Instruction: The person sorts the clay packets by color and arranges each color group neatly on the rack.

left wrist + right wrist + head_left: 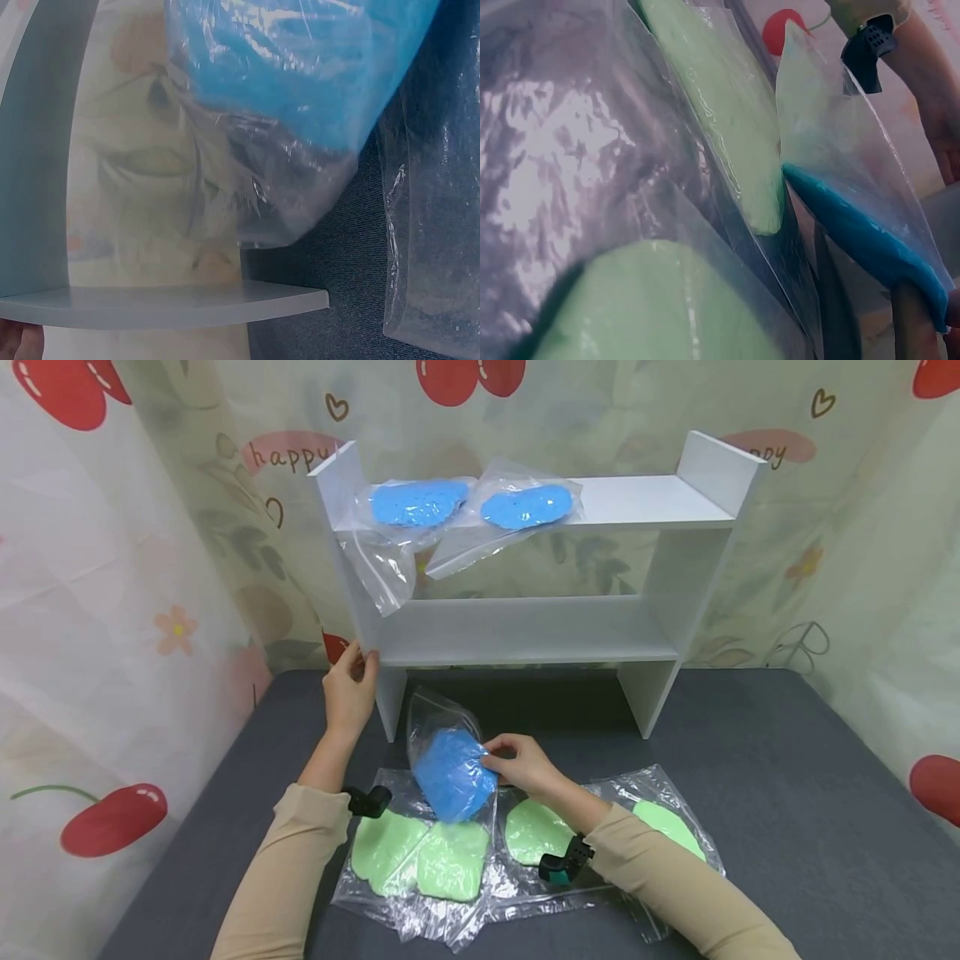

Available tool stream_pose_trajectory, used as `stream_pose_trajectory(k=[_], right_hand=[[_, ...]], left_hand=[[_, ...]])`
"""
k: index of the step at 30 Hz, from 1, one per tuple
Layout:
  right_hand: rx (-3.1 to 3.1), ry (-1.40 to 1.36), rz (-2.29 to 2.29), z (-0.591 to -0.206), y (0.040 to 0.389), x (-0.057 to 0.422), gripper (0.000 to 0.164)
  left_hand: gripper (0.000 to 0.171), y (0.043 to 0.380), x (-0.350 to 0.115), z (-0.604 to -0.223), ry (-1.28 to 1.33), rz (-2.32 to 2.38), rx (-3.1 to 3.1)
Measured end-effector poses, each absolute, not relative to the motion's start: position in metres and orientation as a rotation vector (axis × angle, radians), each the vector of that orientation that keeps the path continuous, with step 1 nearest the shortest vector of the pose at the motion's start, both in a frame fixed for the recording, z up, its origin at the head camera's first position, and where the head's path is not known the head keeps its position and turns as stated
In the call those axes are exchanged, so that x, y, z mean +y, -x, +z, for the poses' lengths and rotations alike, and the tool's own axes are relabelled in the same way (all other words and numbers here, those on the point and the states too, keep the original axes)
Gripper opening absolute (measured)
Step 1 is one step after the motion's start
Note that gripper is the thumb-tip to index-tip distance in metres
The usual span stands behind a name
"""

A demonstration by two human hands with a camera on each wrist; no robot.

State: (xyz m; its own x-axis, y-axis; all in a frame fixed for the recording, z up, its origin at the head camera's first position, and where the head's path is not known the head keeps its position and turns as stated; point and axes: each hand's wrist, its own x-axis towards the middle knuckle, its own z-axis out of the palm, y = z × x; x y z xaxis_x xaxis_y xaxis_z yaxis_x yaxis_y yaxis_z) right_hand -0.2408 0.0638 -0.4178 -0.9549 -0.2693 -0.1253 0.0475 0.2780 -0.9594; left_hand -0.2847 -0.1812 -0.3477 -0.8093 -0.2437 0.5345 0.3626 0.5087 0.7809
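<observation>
My right hand (525, 767) pinches the edge of a clear plastic bag with a flat blue piece (453, 775) inside, raised in front of the shelf. In the right wrist view the blue piece (862, 236) is seen edge-on, with fingers (915, 319) at its end. My left hand (351, 689) holds the left side panel of the white shelf (517, 631), near its lower board. Two more bagged blue pieces (420, 503) lie on the top board. Below the raised bag, bagged light green pieces (452, 860) lie on the table.
The shelf stands at the back of the dark table (787, 827), its side panels rising above the top board. Patterned curtains (135, 635) hang behind and on both sides. A thin cord (802, 639) hangs at the back right.
</observation>
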Motion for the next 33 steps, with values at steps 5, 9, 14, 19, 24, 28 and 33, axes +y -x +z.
stream_pose_trajectory(k=[5, 9, 14, 19, 24, 28, 33], right_hand=[[2.272, 0.204, -1.748, -0.416, 0.237, 0.068, 0.015], [2.238, 0.231, -1.784, -0.414, 0.235, 0.073, 0.014], [2.217, 0.252, -1.829, -0.409, 0.231, 0.078, 0.013], [2.213, 0.285, -1.863, -0.406, 0.229, 0.083, 0.021], [2.212, 0.334, -1.875, -0.404, 0.226, 0.088, 0.037], [2.22, 0.36, -1.863, -0.401, 0.224, 0.09, 0.031], [2.218, 0.35, -1.858, -0.396, 0.221, 0.092, 0.026]], left_hand=[[0.035, 0.284, -0.181, -0.347, 0.095, -1.314, -2.146], [0.035, 0.284, -0.181, -0.347, 0.094, -1.324, -2.145], [0.036, 0.285, -0.181, -0.347, 0.089, -1.32, -2.152], [0.037, 0.285, -0.182, -0.348, 0.088, -1.33, -2.156], [0.037, 0.285, -0.182, -0.348, 0.088, -1.327, -2.159], [0.037, 0.285, -0.182, -0.348, 0.086, -1.323, -2.16], [0.036, 0.285, -0.181, -0.348, 0.088, -1.317, -2.159]])
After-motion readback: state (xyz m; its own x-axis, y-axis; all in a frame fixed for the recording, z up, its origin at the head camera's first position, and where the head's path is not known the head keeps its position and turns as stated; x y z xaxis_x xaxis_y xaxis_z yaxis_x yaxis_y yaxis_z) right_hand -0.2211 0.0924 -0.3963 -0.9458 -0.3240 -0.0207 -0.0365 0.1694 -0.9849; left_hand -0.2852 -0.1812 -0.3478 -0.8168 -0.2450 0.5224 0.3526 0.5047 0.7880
